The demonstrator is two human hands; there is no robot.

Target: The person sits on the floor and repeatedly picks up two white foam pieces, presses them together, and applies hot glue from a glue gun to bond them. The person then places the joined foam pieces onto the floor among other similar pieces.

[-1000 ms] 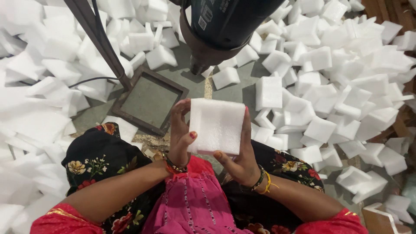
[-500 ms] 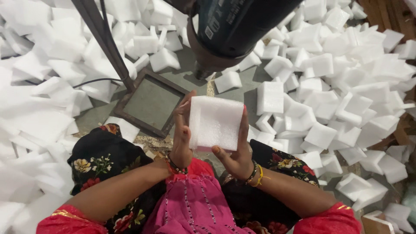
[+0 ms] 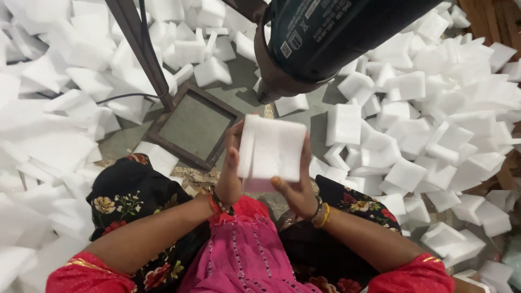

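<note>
I hold a white square foam block [image 3: 274,149] upright in front of me with both hands. My left hand [image 3: 230,173] grips its left edge, thumb on the near face. My right hand [image 3: 296,187] supports its lower right edge from beneath. The block sits just below the nozzle of a dark teal heat-gun-like tool [image 3: 325,38] that hangs overhead on a stand. My lap below is covered by pink cloth [image 3: 244,249] and black floral fabric.
A dark square metal frame base [image 3: 192,127] lies on the floor with a slanted metal post [image 3: 141,49] and a black cable. Heaps of white foam blocks [image 3: 423,135] surround me on the left, back and right.
The foam block has shifted slightly and turned so that its left edge shows; my hands have regripped it under the tool nozzle.
</note>
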